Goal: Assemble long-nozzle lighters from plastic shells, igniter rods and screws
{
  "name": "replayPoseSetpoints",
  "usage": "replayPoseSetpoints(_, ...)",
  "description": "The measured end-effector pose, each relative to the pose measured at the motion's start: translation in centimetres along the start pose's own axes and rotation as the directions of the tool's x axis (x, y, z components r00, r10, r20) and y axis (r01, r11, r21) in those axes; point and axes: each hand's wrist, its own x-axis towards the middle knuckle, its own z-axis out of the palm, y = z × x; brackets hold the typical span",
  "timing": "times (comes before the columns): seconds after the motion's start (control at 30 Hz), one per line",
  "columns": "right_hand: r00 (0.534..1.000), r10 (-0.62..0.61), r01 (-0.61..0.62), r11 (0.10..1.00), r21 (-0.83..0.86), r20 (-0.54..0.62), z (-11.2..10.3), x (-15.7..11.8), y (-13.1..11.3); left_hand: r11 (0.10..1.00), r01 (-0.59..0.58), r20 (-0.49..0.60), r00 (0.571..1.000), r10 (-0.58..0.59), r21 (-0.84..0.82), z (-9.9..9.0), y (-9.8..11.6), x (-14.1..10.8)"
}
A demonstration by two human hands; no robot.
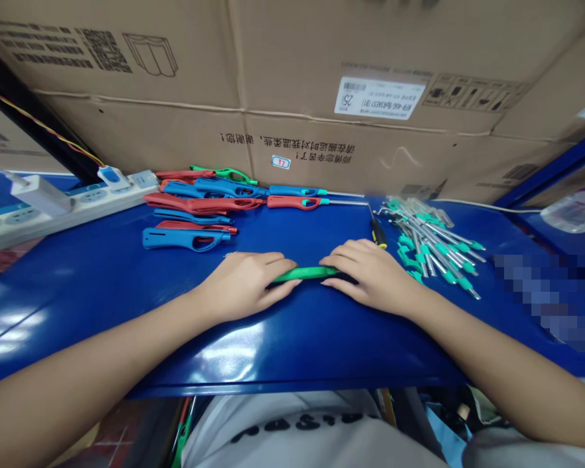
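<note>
Left hand and right hand pinched closed on opposite ends of green casing above the worktop, metal tubes off to green casing's right, blue casing beyond it left, screwdriver beyond it right, carton farthest behind it.

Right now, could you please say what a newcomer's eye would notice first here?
Probably the green piece held between the left hand and right hand over the blue table. Then the red and blue handles at back left, and the metal tubes with teal parts at right.
</note>
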Motion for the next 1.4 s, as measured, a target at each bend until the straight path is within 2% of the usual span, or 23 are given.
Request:
replayPoseSetpoints(0.17, 0.985, 0.144, -0.154, 0.982, -0.106, -0.094, -0.1, -0.4, 2.2, 0.997, 0.059, -0.104, 0.993, -0.054, 0.044, -0.5, -1.9, 0.1)
replayPoseSetpoints(0.33, 0.936, 0.297, -0.328, 0.93, -0.165, -0.191, -0.1, -0.8, 3.9, 0.988, 0.14, -0.194, 0.973, -0.124, 0.07, -0.9, -2.3, 0.2)
replayPoseSetpoints(0.47, 0.916, 0.321, -0.375, 0.898, -0.231, -0.242, -0.1, -1.2, 4.6, 0.982, 0.176, -0.243, 0.958, -0.154, 0.072, -1.1, -2.2, 0.3)
replayPoseSetpoints(0.67, 0.947, 0.229, -0.289, 0.914, -0.284, -0.226, -0.3, -1.4, 5.3, 0.986, 0.158, -0.282, 0.95, -0.135, 0.058, -1.0, -2.6, 0.2)
replayPoseSetpoints(0.87, 0.956, 0.105, -0.19, 0.933, -0.306, -0.273, -0.4, -1.3, 5.7, 0.99, 0.136, -0.315, 0.942, -0.116, 0.043, -1.0, -2.8, 0.2)
replayPoseSetpoints(1.13, 0.964, -0.096, 0.038, 0.973, -0.23, -0.246, -0.5, -0.7, 3.4, 0.999, 0.034, -0.27, 0.962, -0.036, -0.012, -0.5, -2.6, 0.0)
replayPoseSetpoints(1.4, 0.974, -0.103, 0.079, 0.989, -0.127, -0.201, -0.4, -0.4, 2.1, 0.989, 0.008, -0.247, 0.968, -0.045, -0.149, 0.4, -1.5, 0.0)
